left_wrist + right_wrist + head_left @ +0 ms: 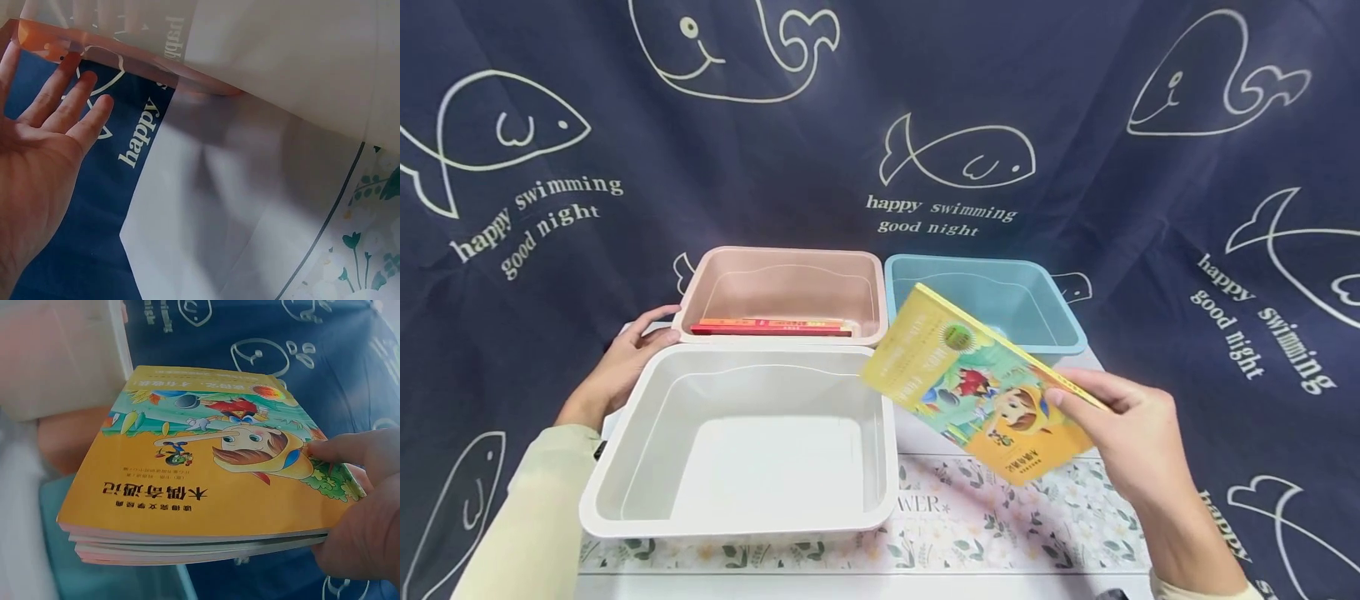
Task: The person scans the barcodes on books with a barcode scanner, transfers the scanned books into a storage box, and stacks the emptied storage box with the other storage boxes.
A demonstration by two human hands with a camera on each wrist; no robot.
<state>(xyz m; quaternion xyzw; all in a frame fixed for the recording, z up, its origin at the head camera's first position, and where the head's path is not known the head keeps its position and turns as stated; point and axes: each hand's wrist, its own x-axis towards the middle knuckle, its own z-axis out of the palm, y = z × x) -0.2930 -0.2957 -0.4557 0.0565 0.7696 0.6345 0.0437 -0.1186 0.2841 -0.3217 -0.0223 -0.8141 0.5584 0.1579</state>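
Note:
My right hand (1138,433) holds a yellow storybook (977,392) by its edge, with the thumb on the cover. The book hangs tilted over the table, overlapping the blue bin in the head view. A cartoon figure with a long nose shows on the storybook's cover (187,481) in the right wrist view, with several page layers along the near edge. At the left end of the pink bin (790,287), my left hand (625,362) rests its fingers against the side. Pencils or slim sticks in red and orange (771,327) lie inside that bin.
A white bin (737,527) stands in front of the pink one, its inside bare. The blue bin (1060,304) stands at the back right. Beneath is a white table with a floral cloth (970,533). A navy curtain (1075,67) with fish drawings hangs behind.

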